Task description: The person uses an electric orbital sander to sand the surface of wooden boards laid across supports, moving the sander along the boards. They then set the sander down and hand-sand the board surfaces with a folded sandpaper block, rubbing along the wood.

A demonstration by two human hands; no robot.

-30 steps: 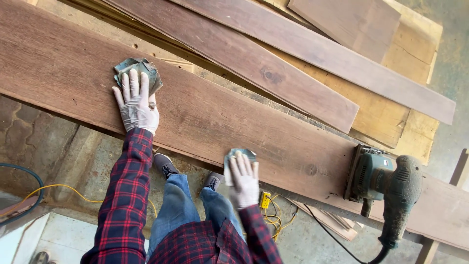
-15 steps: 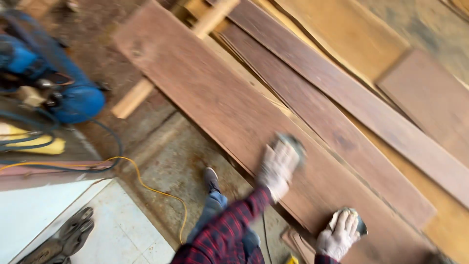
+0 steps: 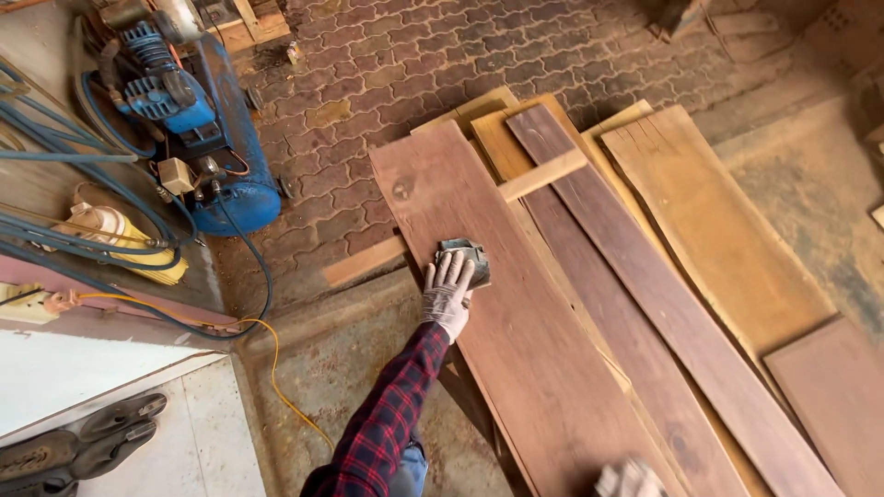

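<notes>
My left hand, in a light work glove with a red plaid sleeve, presses a folded grey sanding sheet flat on a long reddish-brown plank, near its left edge. My right hand, also gloved, shows only partly at the bottom edge, resting on the same plank; whatever it holds is hidden and blurred. The plank runs from the upper middle down to the lower right.
More planks lie side by side to the right, across a pale batten. A blue air compressor with hoses stands at upper left on brick paving. A yellow cable crosses the concrete floor. Dark sandals lie at lower left.
The view has swung left and widened, bringing the compressor and paving into sight. My left hand with the sanding sheet sits farther up the plank; my right hand has dropped to the bottom edge.
</notes>
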